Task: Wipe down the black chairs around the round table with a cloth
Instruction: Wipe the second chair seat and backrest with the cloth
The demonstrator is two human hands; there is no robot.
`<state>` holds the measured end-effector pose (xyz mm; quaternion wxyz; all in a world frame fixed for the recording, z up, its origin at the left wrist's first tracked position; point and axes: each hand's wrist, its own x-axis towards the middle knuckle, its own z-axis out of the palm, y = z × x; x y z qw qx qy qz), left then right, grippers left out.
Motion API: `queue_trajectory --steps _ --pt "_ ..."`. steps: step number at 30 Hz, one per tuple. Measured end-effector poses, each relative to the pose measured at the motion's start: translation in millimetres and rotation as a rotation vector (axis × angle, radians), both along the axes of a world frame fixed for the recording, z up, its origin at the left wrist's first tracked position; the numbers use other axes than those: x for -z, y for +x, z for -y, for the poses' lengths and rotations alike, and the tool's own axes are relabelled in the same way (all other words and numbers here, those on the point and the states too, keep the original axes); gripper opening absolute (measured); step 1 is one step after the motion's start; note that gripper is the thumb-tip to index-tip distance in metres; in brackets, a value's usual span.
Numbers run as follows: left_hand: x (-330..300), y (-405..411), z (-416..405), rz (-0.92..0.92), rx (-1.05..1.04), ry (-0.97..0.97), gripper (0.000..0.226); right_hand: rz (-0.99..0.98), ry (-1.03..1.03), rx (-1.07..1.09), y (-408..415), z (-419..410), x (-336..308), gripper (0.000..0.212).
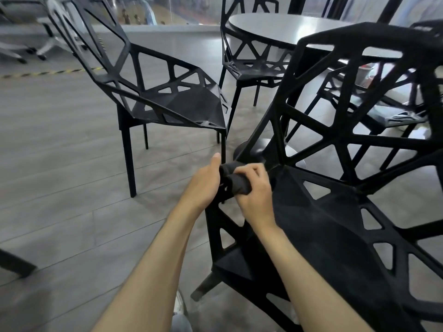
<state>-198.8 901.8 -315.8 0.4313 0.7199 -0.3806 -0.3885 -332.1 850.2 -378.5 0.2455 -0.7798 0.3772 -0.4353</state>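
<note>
A black lattice chair [335,226] stands right in front of me, its seat under my right forearm. At its front left corner my right hand [254,190] grips a bunched dark cloth [236,180]. My left hand [203,185] holds the other side of the same cloth, thumb raised. A second black chair [172,101] stands to the left, a third [251,65] at the far side, and a fourth [383,111] behind the near chair's back. The round grey table [294,29] is at the upper right.
Grey plank floor [60,164] lies open to the left. A yellow-black tape line [48,73] crosses it farther off. Office chair bases [36,49] stand at the far left. The table's round pedestal foot [259,149] sits between the chairs.
</note>
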Motion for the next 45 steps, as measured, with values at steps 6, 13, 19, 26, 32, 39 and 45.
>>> queue_trajectory --steps 6,13,19,26,32,39,45 --pt "2 -6 10 -0.02 -0.121 0.008 0.068 0.087 0.001 -0.001 -3 27 -25 0.031" --pt "-3 -6 6 -0.015 -0.132 0.006 0.069 0.102 0.008 0.084 4 38 -9 0.033" --pt "-10 -14 0 0.025 -0.13 0.003 0.06 0.003 0.138 0.106 -18 35 6 0.022" --pt "-7 -13 2 0.056 -0.132 0.007 0.06 0.038 0.179 0.107 -24 24 17 0.031" --pt "5 -23 8 -0.144 0.059 -0.001 0.058 0.11 0.114 0.104 -14 31 1 0.026" --pt "10 -35 19 -0.056 0.086 -0.042 0.08 0.272 0.011 0.229 7 95 -48 0.027" --pt "16 -32 18 -0.101 0.099 -0.009 0.073 0.319 0.021 0.344 27 104 -63 0.024"
